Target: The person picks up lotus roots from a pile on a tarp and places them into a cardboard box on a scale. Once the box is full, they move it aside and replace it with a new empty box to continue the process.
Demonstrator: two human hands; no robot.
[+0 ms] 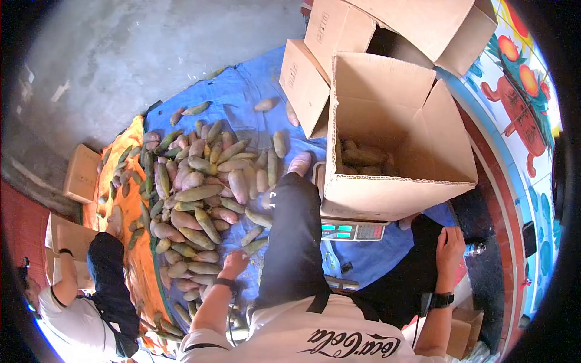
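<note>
My left hand (235, 264) reaches down over a pile of long, plump, green-and-pink fruits (196, 192), slightly blurred, its fingertips hidden beneath it. Right at its knuckles lies a green fruit (256, 245). By my right knee rests my right hand (451, 247), fingers curled in a loose fist, nothing showing in it. Between my legs and ahead stands an open cardboard box (393, 202) on a digital scale (352, 230) with lit green readouts. Some of the same fruits (363, 158) lie at the bottom of that box.
More cardboard boxes (423, 24) stack behind the scale. A blue tarp (248, 75) and an orange sheet (145, 266) lie under the fruits. Another person (78, 314) sits at the left near a small carton (82, 174). A painted wall (520, 91) borders the right side.
</note>
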